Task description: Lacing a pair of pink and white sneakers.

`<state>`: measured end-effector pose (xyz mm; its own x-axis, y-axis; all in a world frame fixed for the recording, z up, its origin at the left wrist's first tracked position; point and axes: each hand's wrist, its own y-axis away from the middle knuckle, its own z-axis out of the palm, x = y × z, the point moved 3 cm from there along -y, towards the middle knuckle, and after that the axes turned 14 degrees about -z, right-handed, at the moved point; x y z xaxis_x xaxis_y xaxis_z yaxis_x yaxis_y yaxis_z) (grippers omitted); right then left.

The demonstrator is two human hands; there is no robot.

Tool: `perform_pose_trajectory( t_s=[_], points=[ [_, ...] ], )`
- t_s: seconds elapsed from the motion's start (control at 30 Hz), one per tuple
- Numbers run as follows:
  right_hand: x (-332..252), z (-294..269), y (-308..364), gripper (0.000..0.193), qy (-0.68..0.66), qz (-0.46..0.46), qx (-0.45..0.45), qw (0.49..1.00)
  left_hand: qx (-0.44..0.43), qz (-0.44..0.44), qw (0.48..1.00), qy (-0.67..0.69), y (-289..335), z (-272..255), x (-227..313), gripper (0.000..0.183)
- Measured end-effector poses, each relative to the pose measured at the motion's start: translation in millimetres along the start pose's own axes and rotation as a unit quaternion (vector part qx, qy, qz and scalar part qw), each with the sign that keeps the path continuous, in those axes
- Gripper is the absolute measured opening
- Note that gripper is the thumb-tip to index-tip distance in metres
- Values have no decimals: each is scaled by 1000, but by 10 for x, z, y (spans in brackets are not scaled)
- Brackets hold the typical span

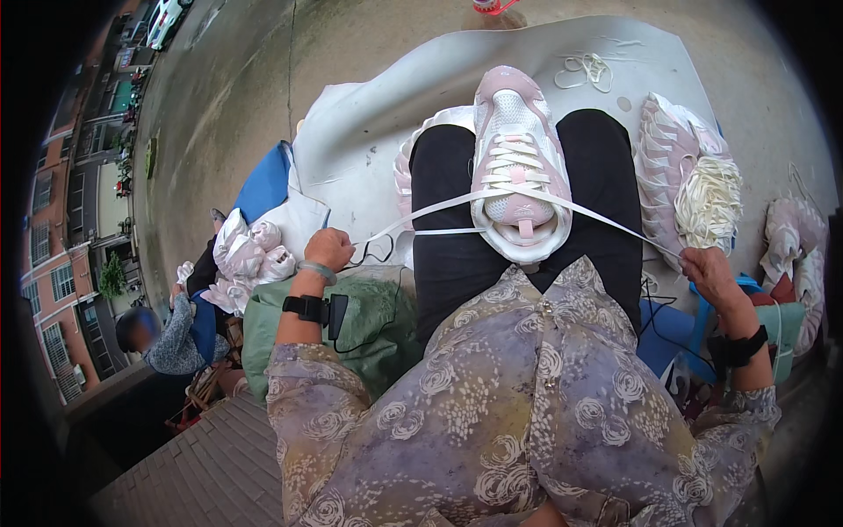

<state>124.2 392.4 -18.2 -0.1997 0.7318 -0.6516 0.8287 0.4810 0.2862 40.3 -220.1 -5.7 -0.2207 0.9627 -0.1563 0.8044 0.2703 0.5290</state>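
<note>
A pink and white sneaker (520, 167) rests between my thighs, its toe pointing away from me. White shoelace (606, 217) crisscrosses up its eyelets, and the two ends cross over the tongue and stretch out to either side. At the left, my left hand (328, 249) is closed on one lace end, with a bracelet and a black strap on that arm. Far out to the right, my right hand (709, 270) pinches the other end. Both lengths look drawn taut.
A pale sheet (351, 132) covers the ground ahead. On it lie a loose lace (584, 72), a bundle of cream laces (709, 202) and stacked pink-white shoes (660, 167). A green sack (369, 329) sits at my left. Another person (183, 338) sits beside more shoes (250, 255).
</note>
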Motion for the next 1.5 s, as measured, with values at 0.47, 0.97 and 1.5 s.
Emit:
perform_pose_trajectory(
  t_s=[0.47, 0.97, 1.5],
  points=[
    [-211, -488, -687, 17, -538, 192, 283, 771, -191, -42, 646, 738, 199, -454, 593, 14],
    [-1136, 300, -1356, 11, -540, -7, 230, 810, -398, 33, 635, 661, 633, -158, 1663, 13],
    [-1118, 377, -1333, 11, -539, -38, 257, 801, -123, 187, 664, 714, 466, -547, 1841, 19]
  ],
)
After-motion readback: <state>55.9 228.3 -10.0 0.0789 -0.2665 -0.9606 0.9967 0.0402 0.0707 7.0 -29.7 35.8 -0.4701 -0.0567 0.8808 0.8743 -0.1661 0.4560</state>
